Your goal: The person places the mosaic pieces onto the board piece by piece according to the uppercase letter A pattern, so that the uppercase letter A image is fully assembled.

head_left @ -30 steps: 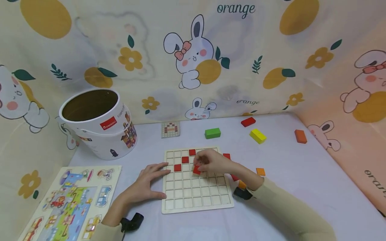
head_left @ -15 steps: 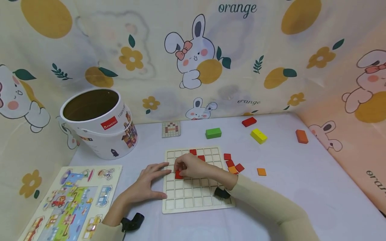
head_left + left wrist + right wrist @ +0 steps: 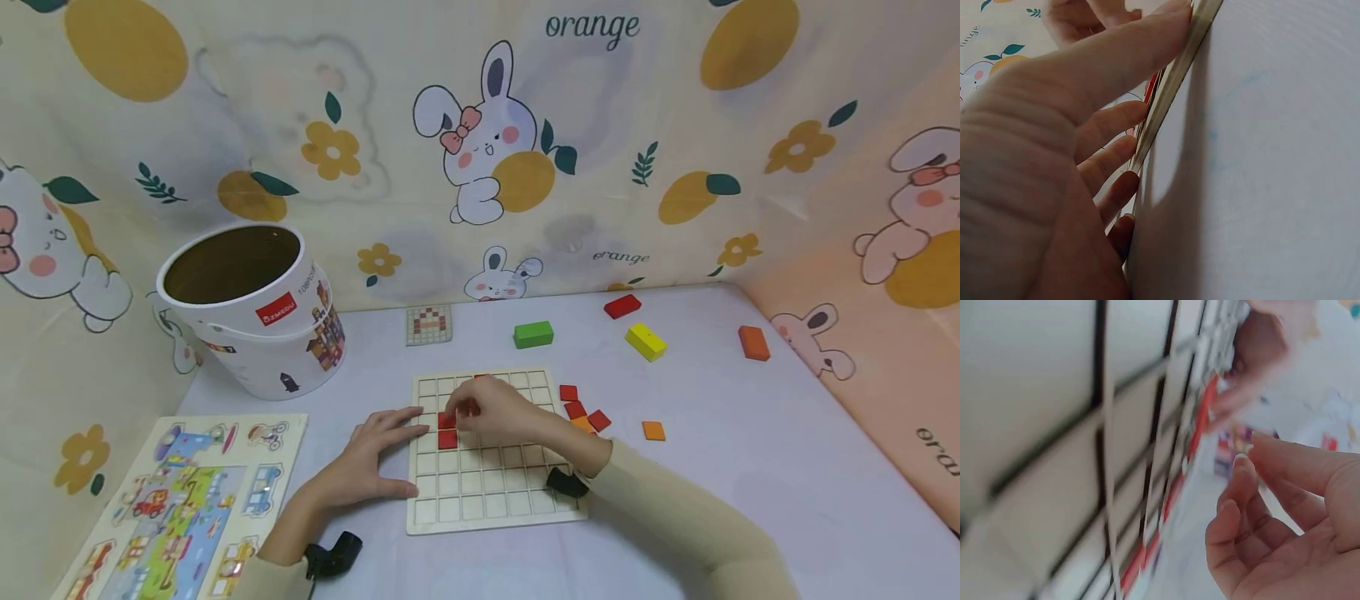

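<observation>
My left hand [image 3: 375,457] spreads along the left edge of a pale wooden grid board [image 3: 498,482], fingertips and thumb touching its side. In the left wrist view the thumb presses the board's edge [image 3: 1180,78]. Over the upper half of the board hovers my right hand [image 3: 498,408], its thumb and fingers loosely curled with nothing between them in the right wrist view. Beside its fingertips, two red square tiles [image 3: 447,439] sit in neighbouring cells of the second column. Another red tile [image 3: 482,377] peeks out behind the knuckles. The right hand hides other cells.
Loose red tiles [image 3: 574,409] and an orange tile [image 3: 654,431] lie right of the board. Behind stand a pattern card [image 3: 429,324], a green block [image 3: 533,335], a yellow block [image 3: 646,342] and others. A white bucket [image 3: 255,358] and a picture puzzle [image 3: 176,500] occupy the left.
My right hand has carried a red tile left and down to the second column, let go of it there, and lifted slightly up and right. The left hand has stayed at the board's edge.
</observation>
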Tool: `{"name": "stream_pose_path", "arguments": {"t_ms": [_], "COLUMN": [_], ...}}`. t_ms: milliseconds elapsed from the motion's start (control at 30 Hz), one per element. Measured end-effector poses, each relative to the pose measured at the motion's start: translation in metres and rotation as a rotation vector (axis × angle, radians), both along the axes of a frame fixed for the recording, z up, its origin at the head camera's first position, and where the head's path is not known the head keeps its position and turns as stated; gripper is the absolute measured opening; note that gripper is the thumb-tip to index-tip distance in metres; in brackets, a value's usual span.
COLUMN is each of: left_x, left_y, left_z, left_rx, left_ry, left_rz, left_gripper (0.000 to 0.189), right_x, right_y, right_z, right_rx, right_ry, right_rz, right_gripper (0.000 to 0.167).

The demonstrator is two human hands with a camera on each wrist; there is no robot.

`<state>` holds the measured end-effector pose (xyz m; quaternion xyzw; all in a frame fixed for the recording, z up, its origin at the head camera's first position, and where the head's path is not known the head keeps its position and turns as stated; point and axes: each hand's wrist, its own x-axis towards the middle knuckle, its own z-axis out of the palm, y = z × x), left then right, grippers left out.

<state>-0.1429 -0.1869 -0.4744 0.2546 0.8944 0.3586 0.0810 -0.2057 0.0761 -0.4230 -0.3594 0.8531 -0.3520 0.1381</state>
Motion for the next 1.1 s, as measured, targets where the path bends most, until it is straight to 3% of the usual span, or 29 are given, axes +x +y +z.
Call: {"name": "stream_pose_path", "arguments": {"t_ms": [200, 367, 500, 767, 1100], "left_x": [0.0, 0.0, 0.0, 0.0, 0.0], "left_y": [0.001, 0.0, 0.0, 0.0, 0.0], "left_z": [0.001, 0.001, 0.0, 0.0, 0.0], "left_rx": [-0.001, 0.01, 0.003, 0.008, 0.013], "left_ry": [-0.002, -0.003, 0.003, -0.001, 0.003], "left_rz": [0.006, 0.004, 0.003, 0.004, 0.0], "left_gripper": [0.082, 0.082, 0.082, 0.082, 0.083], "right_x": [-0.013, -0.017, -0.013, -0.007, -0.003], "right_y": [0.069, 0.139, 0.174, 0.193, 0.191], "right_z": [0.006, -0.004, -0.014, -0.022, -0.023], "right_rx": [-0.128, -0.088, -0.066, -0.075, -0.03], "right_ry": [-0.09, -0.186, -0.253, -0.262, -0.21], "right_rz": [-0.072, -0.17, -0.175, -0.102, -0.105], "right_gripper": [0.022, 0.028, 0.029, 0.034, 0.032]}}
